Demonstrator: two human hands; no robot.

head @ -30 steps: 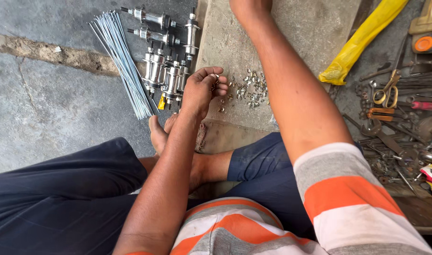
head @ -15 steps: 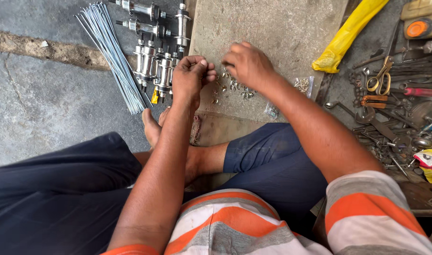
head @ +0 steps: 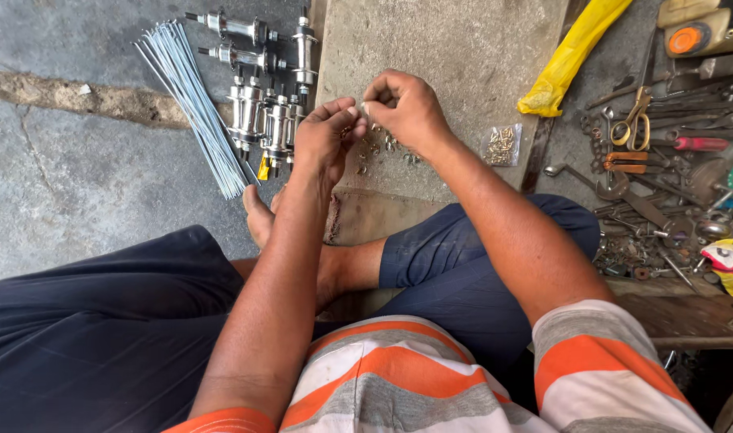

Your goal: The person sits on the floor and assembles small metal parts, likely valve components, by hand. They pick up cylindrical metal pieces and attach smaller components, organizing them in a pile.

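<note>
Right fingers (head: 380,100): pinching together on a small metal piece (head: 366,107), too tiny to identify.
Left fingers (head: 346,114): curling half-closed just beside it; contents cannot be told.
Piece location: held above the scattered small parts (head: 380,148) lying on the concrete slab (head: 454,48).
Orientation: long axis and pointing direction are too small to read.
Risk: piece is likely slipping from the pinch and getting lost among the loose parts, or rolling toward the hubs (head: 262,112) and spoke bundle (head: 194,104).
</note>
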